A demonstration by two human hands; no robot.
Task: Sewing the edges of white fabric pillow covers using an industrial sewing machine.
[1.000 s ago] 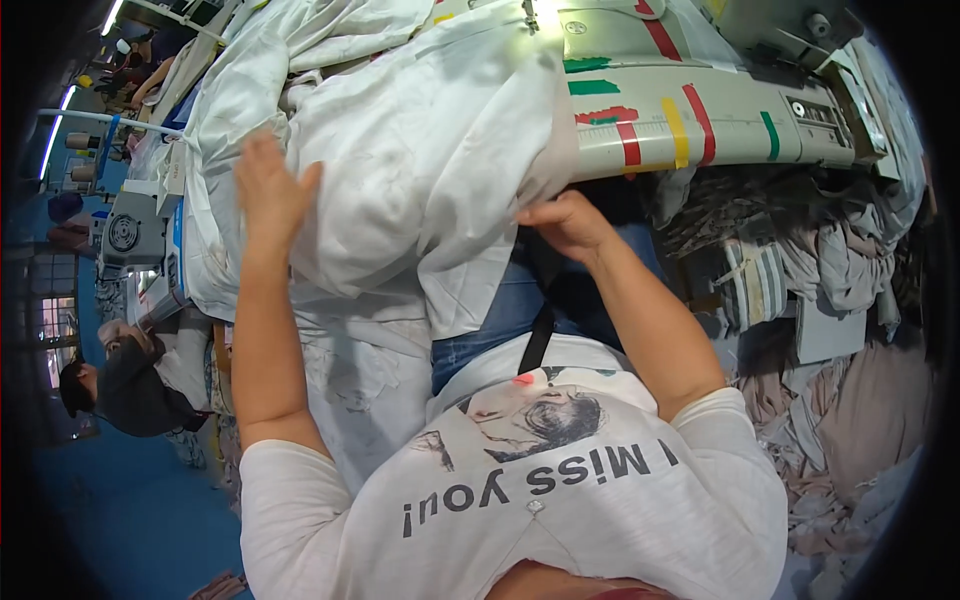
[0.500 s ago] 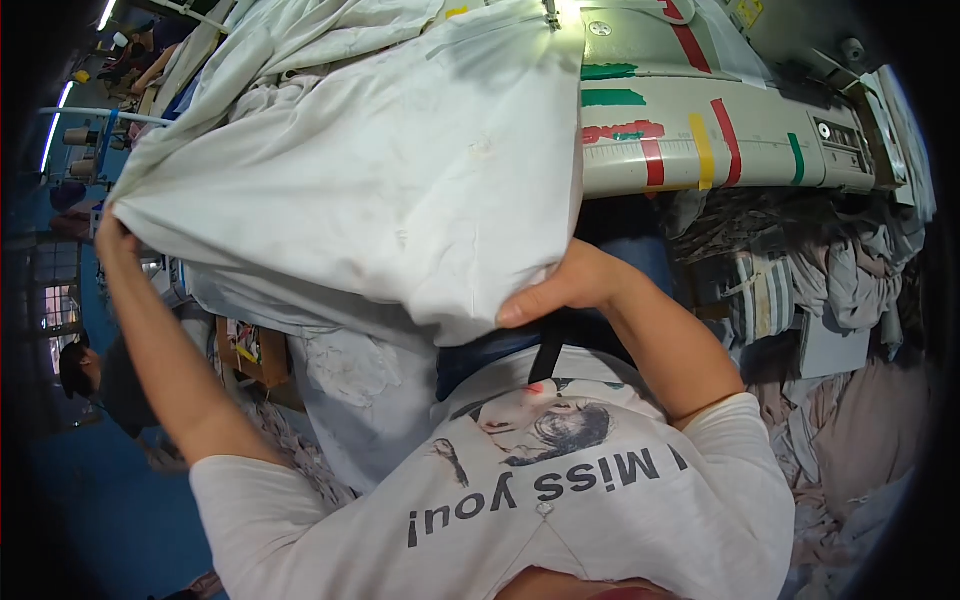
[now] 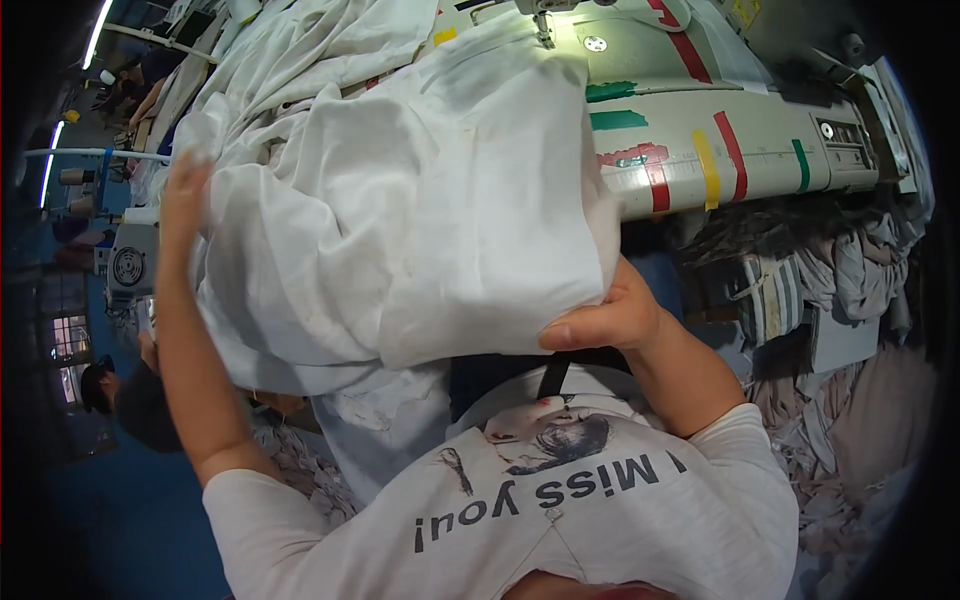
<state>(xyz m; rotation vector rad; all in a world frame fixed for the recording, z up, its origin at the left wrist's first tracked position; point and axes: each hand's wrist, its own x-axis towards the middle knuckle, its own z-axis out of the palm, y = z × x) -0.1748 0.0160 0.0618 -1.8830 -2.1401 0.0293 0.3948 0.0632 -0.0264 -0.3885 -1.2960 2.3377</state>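
A wide piece of white fabric (image 3: 470, 230) spreads in front of me, loosely rumpled on its left side and smoother on the right. Its far end lies by the presser foot (image 3: 545, 32) of a lit sewing machine. At the near right corner my right hand (image 3: 622, 312) is closed on the fabric, thumb on top and the other fingers hidden beneath. My left hand (image 3: 187, 185) is raised at the fabric's far left edge. Motion smears its fingers, so whether they grip the cloth does not show.
The pale machine bed (image 3: 770, 150) with coloured tape strips extends to the right. More white cloth (image 3: 310, 50) is heaped at the far left. A person (image 3: 145, 400) sits at the left beside another machine (image 3: 130, 260). Piles of fabric (image 3: 860, 420) lie at the right.
My left hand has moved inward and away from me, and the stretched fabric has slackened into folds. My right hand has shifted slightly right and nearer with its corner.
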